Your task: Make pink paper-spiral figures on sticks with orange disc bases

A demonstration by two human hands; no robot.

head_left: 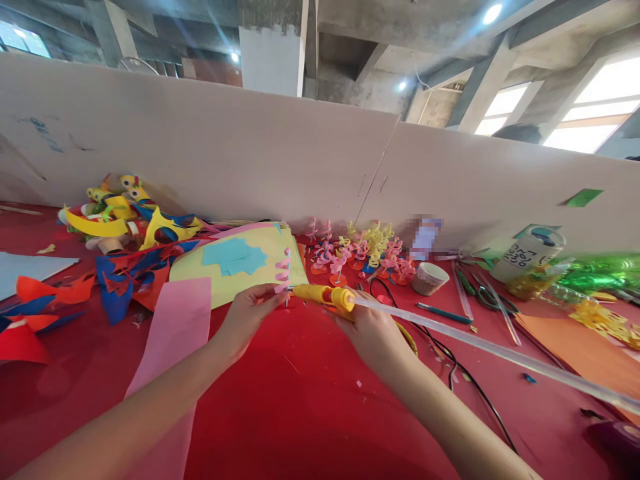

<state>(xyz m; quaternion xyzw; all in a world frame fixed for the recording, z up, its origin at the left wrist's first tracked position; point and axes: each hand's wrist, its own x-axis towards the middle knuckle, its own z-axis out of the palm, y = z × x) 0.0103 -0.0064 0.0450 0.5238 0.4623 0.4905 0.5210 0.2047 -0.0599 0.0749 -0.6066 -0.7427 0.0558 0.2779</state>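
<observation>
My right hand (373,327) is wrapped round a yellow hot glue gun (323,295), with a long clear glue stick (450,337) running out of its back to the right. The gun's nozzle points left, at the fingers of my left hand (253,310). Pinched in that hand is a pink paper spiral (283,270) standing upright around a thin stick. The nozzle is close to the spiral's lower end; whether they touch I cannot tell. Behind the hands, several finished pink and yellow paper spirals (377,243) stand in a cluster.
Yellow paper (193,273) bearing blue cut-outs (234,257) and a pink strip (175,333) lie left. Farther left is a heap of coloured paper crafts (120,220). A paper cup (430,278), teal pencil (444,313), scissors (493,299), black cord (475,393) and orange paper (575,353) lie right. A white partition (250,153) stands behind.
</observation>
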